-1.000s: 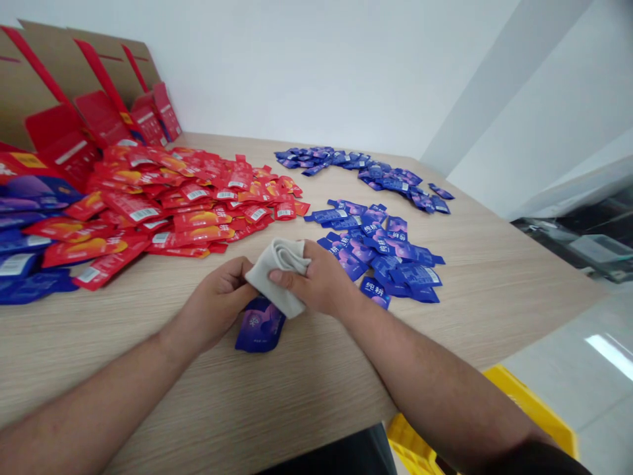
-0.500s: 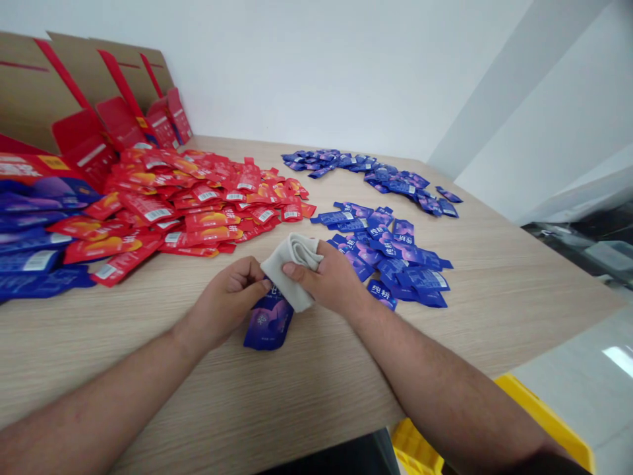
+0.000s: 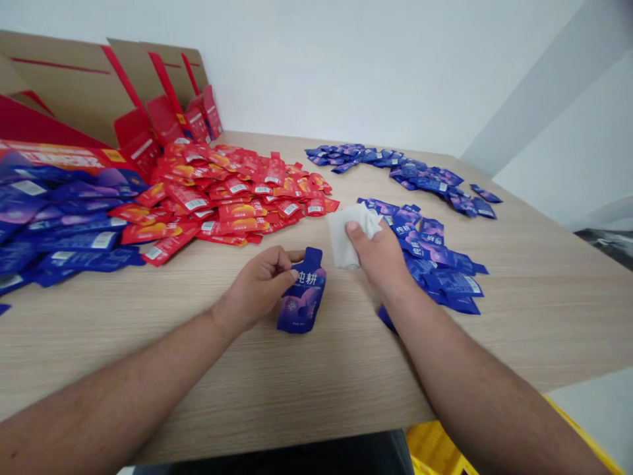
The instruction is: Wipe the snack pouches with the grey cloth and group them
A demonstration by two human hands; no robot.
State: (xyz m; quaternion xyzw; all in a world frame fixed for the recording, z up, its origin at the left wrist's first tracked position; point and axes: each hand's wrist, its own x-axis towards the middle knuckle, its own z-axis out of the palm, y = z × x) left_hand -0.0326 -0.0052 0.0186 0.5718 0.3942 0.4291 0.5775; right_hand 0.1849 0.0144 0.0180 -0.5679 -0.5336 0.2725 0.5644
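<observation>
My left hand [image 3: 264,284] pinches a blue pouch [image 3: 305,293] with purple fruit artwork by its upper left side, its narrow neck pointing up. A folded white cloth [image 3: 345,241] is gripped in my right hand [image 3: 380,254], thumb on top. The cloth is apart from the pouch, to its upper right. Just beyond my right hand lies a loose pile of blue pouches [image 3: 435,260], partly hidden by that hand and forearm.
Red pouches [image 3: 237,198] form a big heap left of centre, with more blue pouches [image 3: 59,218] beside it. Open red cartons [image 3: 138,145] stand at the back left. A row of blue pouches [image 3: 420,175] lies near the wall. A yellow crate [image 3: 435,448] sits below the table edge.
The cloth in my right hand has come off the pouch and moved right. My left hand still holds the pouch, whose neck now shows. The view has turned left.
</observation>
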